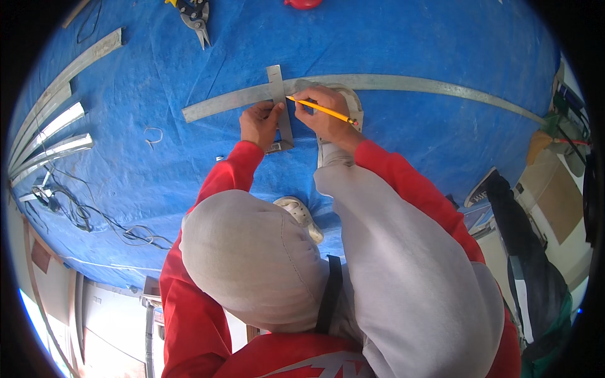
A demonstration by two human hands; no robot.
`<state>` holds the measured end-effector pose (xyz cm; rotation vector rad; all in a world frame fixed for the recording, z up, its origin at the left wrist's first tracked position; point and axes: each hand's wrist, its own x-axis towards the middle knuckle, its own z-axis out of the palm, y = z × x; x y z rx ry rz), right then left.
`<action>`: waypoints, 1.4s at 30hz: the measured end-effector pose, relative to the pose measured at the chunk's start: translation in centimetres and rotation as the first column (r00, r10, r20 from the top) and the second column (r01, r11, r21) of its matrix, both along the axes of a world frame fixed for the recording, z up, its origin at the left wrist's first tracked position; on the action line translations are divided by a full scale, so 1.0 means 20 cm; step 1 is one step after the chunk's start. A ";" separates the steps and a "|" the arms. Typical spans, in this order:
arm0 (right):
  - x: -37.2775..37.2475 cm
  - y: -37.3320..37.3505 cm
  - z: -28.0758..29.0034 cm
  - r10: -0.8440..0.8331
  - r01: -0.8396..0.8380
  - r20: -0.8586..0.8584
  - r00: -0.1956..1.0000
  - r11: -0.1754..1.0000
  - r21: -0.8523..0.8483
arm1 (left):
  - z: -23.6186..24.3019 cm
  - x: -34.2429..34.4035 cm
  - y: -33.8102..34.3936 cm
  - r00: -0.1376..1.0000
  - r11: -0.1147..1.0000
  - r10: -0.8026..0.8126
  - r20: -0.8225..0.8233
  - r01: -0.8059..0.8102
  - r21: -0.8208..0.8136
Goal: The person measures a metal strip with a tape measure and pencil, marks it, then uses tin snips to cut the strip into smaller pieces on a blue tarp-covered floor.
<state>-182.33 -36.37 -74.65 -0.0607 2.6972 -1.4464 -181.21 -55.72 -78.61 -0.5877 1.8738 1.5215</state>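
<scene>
A metal square (275, 77) lies across a long grey metal strip (428, 85) on the blue tarp. My left hand (257, 123) presses on the square with fingers curled at its blade, at the lower edge of the strip. My right hand (331, 120) holds a yellow pencil (324, 108), its tip at the square's right edge on the strip. My right foot in a pale clog (351, 97) is beside and partly behind that hand, touching or near the strip.
Tin snips (196, 22) and a red object (301, 3) lie at the top. More metal strips (94, 47), cables (82, 214) and a wire hook (153, 137) are on the left. Another person's dark-trousered leg and shoe (482, 189) are at the right, near assorted items (564, 126).
</scene>
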 end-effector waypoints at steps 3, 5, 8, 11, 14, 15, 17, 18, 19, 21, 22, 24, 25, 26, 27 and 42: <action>0.00 0.00 0.01 -0.006 0.006 -0.007 1.000 1.000 -0.006 | 0.00 0.00 0.00 0.999 0.999 0.028 0.032 -0.029 0.042; 0.00 -0.01 0.01 -0.016 0.015 -0.019 1.000 1.000 -0.026 | -0.01 -0.01 0.00 0.997 0.997 0.044 0.056 -0.047 0.064; -0.01 0.00 0.01 -0.003 0.003 -0.008 1.000 1.000 -0.019 | -0.01 -0.01 -0.01 0.996 0.996 0.037 0.079 -0.043 0.074; -0.01 0.00 0.01 0.005 -0.005 -0.005 1.000 1.000 -0.001 | -0.02 -0.01 -0.01 0.996 0.995 0.042 0.080 -0.049 0.084; 0.00 -0.01 0.01 -0.007 0.006 -0.008 1.000 1.000 -0.019 | -0.03 0.00 -0.01 0.996 0.994 0.049 0.081 -0.057 0.090; 0.00 -0.01 0.00 -0.004 0.004 -0.019 1.000 1.000 -0.018 | -0.03 0.00 -0.01 0.996 0.993 0.051 0.074 -0.058 0.098; -0.01 -0.01 0.00 0.000 -0.001 -0.043 0.999 1.000 -0.017 | -0.03 0.00 -0.02 0.996 0.993 0.043 0.077 -0.051 0.103; -0.01 -0.01 0.01 0.004 -0.004 -0.041 0.999 1.000 -0.015 | -0.03 0.00 -0.02 0.996 0.993 0.040 0.075 -0.048 0.110; -0.01 -0.01 0.01 0.007 -0.007 -0.039 0.999 1.000 -0.013 | -0.04 0.00 -0.02 0.997 0.993 0.040 0.072 -0.048 0.110; -0.01 -0.01 0.01 0.004 -0.004 -0.029 1.000 1.000 -0.011 | -0.04 0.00 -0.02 0.997 0.993 0.041 0.070 -0.049 0.110; -0.01 -0.01 0.01 -0.003 0.003 -0.024 1.000 1.000 -0.010 | -0.03 0.00 -0.02 0.997 0.994 0.041 0.070 -0.048 0.102; -0.01 -0.01 0.02 -0.009 0.009 -0.026 1.000 1.000 -0.009 | -0.03 -0.01 -0.01 0.996 0.995 0.039 0.078 -0.046 0.085; -0.01 -0.01 0.02 -0.007 0.007 -0.032 0.999 1.000 -0.007 | -0.02 -0.01 -0.01 0.996 0.996 0.037 0.078 -0.044 0.081; -0.01 -0.01 0.02 -0.005 0.005 -0.039 0.999 1.000 -0.006 | -0.02 -0.01 -0.01 0.996 0.996 0.035 0.082 -0.041 0.077; -0.01 -0.01 0.02 -0.006 0.006 -0.036 0.999 1.000 -0.004 | -0.02 -0.01 -0.01 0.996 0.996 0.035 0.084 -0.042 0.078; -0.05 -0.06 0.02 -0.122 0.123 0.038 0.992 0.992 -0.014 | 0.01 -0.04 -0.02 0.996 0.998 -0.022 0.085 0.017 0.059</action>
